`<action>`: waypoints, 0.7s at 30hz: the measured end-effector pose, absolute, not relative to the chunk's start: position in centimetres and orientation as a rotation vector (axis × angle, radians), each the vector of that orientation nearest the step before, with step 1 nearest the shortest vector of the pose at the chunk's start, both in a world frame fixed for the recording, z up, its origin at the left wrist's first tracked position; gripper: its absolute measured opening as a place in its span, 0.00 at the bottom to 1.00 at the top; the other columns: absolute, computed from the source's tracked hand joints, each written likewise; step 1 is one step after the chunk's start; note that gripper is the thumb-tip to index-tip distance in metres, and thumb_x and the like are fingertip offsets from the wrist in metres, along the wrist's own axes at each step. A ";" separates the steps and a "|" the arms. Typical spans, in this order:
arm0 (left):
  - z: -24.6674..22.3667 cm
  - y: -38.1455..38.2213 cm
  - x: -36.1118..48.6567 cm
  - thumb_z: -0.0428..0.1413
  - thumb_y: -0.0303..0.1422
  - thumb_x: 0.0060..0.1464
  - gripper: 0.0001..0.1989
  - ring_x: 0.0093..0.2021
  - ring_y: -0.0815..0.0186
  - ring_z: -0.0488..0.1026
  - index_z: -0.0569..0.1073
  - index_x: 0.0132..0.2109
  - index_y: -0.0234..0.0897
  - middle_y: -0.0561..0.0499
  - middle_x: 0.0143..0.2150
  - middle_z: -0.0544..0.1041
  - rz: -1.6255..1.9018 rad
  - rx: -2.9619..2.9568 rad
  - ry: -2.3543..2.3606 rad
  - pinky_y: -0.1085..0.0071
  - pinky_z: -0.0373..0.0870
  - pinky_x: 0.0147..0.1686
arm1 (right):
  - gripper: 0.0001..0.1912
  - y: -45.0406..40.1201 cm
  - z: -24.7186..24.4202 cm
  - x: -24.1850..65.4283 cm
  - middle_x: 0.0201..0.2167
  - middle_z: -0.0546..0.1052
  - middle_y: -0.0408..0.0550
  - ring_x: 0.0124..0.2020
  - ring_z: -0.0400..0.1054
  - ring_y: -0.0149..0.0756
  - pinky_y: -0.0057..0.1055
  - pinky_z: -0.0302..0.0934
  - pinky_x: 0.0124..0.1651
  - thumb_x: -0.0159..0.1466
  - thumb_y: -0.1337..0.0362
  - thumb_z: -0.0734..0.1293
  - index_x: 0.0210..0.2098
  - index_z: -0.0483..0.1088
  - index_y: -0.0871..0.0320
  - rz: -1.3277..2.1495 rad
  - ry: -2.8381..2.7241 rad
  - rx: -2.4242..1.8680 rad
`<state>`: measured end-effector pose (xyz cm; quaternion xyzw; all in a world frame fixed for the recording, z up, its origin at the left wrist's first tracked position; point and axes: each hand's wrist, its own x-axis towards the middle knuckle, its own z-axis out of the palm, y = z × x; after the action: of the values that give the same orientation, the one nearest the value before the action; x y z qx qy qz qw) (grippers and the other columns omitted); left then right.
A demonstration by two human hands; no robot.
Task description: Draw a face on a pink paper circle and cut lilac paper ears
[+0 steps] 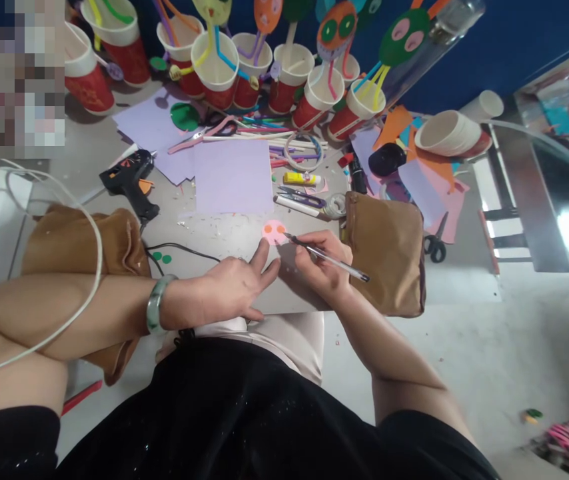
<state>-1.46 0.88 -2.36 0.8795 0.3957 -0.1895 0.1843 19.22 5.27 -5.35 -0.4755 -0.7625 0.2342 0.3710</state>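
Note:
A small pink paper cutout (275,239) with two orange dots lies on the table near its front edge. My left hand (232,285) reaches in from the left, fingers spread, one fingertip touching the cutout's lower left edge. In my right hand (325,263) is a clear-barrelled pen (337,261) with a dark grip. Its tip is at the cutout's right side, by the orange dot; whether it touches the paper I cannot tell. Just behind the cutout lies a sheet of lilac paper (233,177).
Red-and-white paper cups (214,70) with pipe-cleaner figures line the back. A black glue gun (132,180) lies left, with a yellow glue stick (302,179) and scissors (302,195) nearer the middle. Brown cloth-covered bundles (387,257) flank both arms. Black scissors (436,243) lie at right.

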 end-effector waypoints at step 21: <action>-0.5 0.9 -1.1 0.61 0.59 0.56 0.56 0.31 0.58 0.81 0.50 0.79 0.32 0.15 0.76 0.40 -0.568 2.523 1.098 0.63 0.72 0.27 | 0.03 6.5 -7.1 19.5 0.27 0.82 0.44 0.22 0.76 0.36 0.31 0.69 0.26 0.63 0.63 0.67 0.37 0.69 0.53 0.613 -2.065 -1.090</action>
<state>-1.07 0.88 -0.50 0.8857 0.3853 -0.1996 0.1653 19.49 6.50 -7.12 -0.4219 -0.7994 0.2373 0.3558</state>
